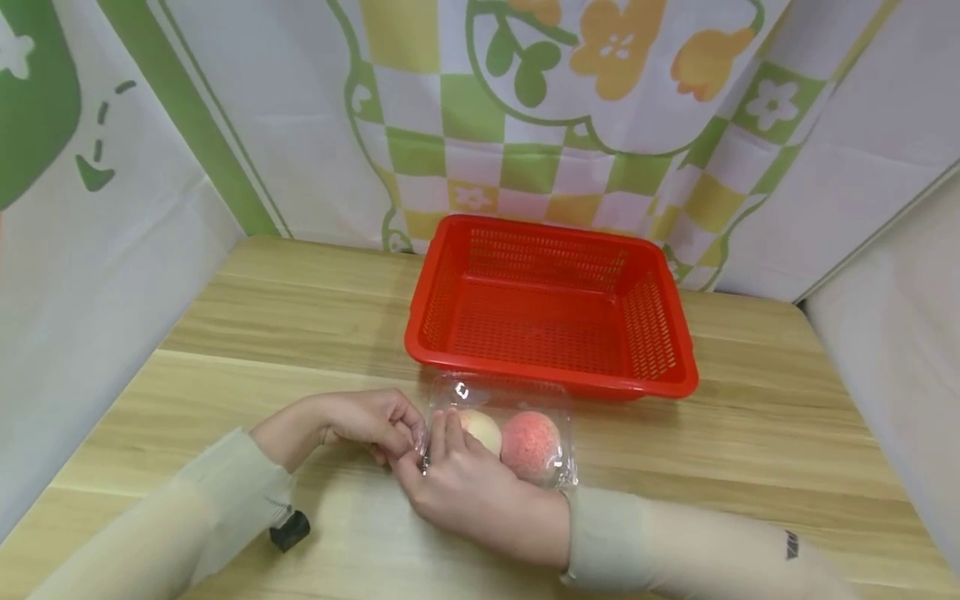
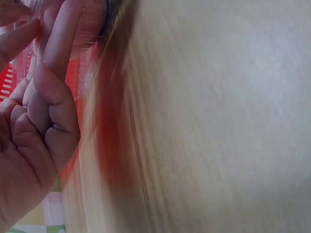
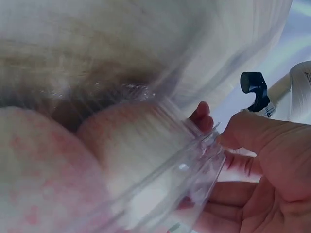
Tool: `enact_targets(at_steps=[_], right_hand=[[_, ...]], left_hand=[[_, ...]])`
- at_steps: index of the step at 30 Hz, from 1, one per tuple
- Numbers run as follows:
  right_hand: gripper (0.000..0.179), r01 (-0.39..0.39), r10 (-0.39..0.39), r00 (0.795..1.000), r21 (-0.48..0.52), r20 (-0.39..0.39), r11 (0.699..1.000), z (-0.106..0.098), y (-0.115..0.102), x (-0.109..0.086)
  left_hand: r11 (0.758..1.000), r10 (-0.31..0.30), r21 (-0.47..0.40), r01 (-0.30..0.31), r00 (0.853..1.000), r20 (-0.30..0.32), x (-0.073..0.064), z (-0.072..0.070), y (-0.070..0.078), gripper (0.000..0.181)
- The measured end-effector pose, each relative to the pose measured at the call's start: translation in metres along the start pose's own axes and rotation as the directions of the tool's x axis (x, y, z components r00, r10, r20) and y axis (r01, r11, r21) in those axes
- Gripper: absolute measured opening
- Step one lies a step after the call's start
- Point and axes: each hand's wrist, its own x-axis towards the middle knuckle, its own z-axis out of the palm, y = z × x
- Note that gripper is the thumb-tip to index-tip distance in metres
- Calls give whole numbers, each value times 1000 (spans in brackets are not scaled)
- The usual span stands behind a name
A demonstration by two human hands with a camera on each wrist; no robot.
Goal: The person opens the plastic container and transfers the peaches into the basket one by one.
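The left hand (image 1: 375,423) pinches the left edge of a clear box (image 1: 498,392); the right hand (image 1: 471,498) lays extended fingers across its left side. The box, on the table (image 1: 757,450) just near of the red basket (image 1: 555,377), seems light, flexible, slick, best held by its rim. Fingers partly hide the pale ball (image 1: 483,429); the lid's closure is unclear.

The right hand (image 1: 476,498) partly hides the cream ball (image 1: 486,430).

A wood-grain table (image 1: 757,417) stood before a white curtain (image 1: 525,167) patterned with green-and-yellow checks and orange flowers; plain white fabric (image 1: 900,117) hung rightward.
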Motion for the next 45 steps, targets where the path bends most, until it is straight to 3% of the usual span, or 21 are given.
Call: enact_targets(at_steps=[10, 15, 21, 27, 32, 37, 45], right_hand=[[4, -86, 85, 993, 18, 76, 996, -18, -12, -10], [18, -40, 37, 994, 31, 99, 999, -24, -11, -27], [29, -5, 5, 998, 3, 66, 1000, -19, -12, -32], [26, -7, 6, 999, 16, 48, 1000, -16, -9, -30], [23, -38, 38, 999, 32, -6, 999, -13, -4, -22], [6, -68, 70, 997, 64, -29, 996, -11, 5, -16], [22, -126, 129, 992, 171, -6, 977, -14, 13, -18]], left_hand=[[999, 0, -40, -1, 1000, -22, 1, 18, -4, 5], [999, -2, -47, 0, 1000, -23, -1, 29, -3, 10], [999, -7, -43, 7, 1000, -16, -2, 28, 1, 9], [999, 4, -48, -4, 1000, -10, -3, 26, 1, 12], [999, 4, -52, -5, 1000, -17, -2, 22, 2, 11], [998, -11, -56, 9, 999, -34, -2, 16, 4, 12], [993, -44, -112, 46, 999, 20, -5, 14, 1, 26]])
